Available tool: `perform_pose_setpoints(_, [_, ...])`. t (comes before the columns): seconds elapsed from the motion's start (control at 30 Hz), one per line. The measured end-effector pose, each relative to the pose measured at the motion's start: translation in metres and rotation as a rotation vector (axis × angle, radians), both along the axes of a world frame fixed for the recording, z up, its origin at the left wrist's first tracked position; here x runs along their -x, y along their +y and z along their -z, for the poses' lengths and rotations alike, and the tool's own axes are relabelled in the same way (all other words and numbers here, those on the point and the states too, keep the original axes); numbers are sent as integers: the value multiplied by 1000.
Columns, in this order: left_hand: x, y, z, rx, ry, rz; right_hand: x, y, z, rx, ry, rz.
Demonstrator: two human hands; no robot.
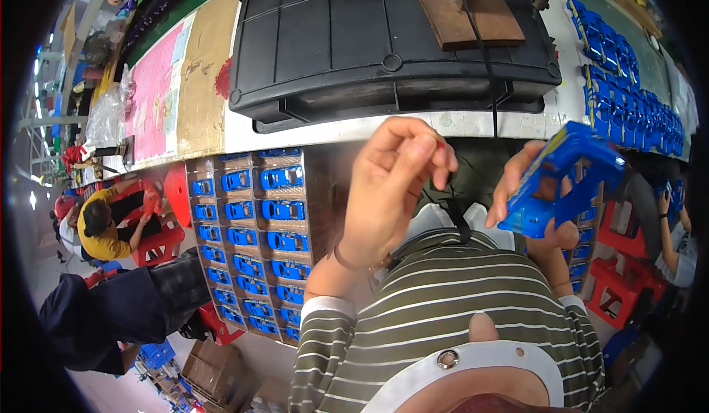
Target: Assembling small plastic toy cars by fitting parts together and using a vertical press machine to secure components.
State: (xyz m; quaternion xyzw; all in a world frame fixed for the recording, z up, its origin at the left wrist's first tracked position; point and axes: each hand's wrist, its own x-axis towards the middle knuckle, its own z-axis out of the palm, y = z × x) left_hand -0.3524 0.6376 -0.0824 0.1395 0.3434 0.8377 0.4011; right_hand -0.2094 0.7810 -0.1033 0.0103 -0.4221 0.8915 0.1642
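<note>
We had L hand [391, 186] curled nr ctr, couldn't tell if on anything; R hand [552, 246], right of ctr, clamped a blue car shell [580, 146], prob. unfinished. Left, rows of cars [284, 211] looked done; upper right, stacked shells [617, 107] prob. remained.

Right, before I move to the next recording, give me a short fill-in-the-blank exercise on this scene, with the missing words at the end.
1. The hand holding the car shell is the person's ____ one.
2. The brown board lies on ____ of the black bin.
3. The person's dark green shirt has ____ stripes.
4. The compartmented tray on the left holds car shells coloured mainly ____.

Missing words: right; top; white; blue.
</note>
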Motion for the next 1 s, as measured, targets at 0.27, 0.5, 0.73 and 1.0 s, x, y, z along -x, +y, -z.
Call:
perform_pose_setpoints(0.27, [5,-8,-4,40,-215,222,22,-17,-22,-423,-145,267])
perform_pose_setpoints(0.5, [-18,2,6,183,35,95,23,-17,-20,-695,-96,361])
perform_pose_setpoints(0.73, [-22,3,3,247,-1,195,21,-15,-9,-699,-15,414])
perform_pose_setpoints(1.0, [-31,12,7,228,-48,172,18,-15,-5,-726,-6,434])
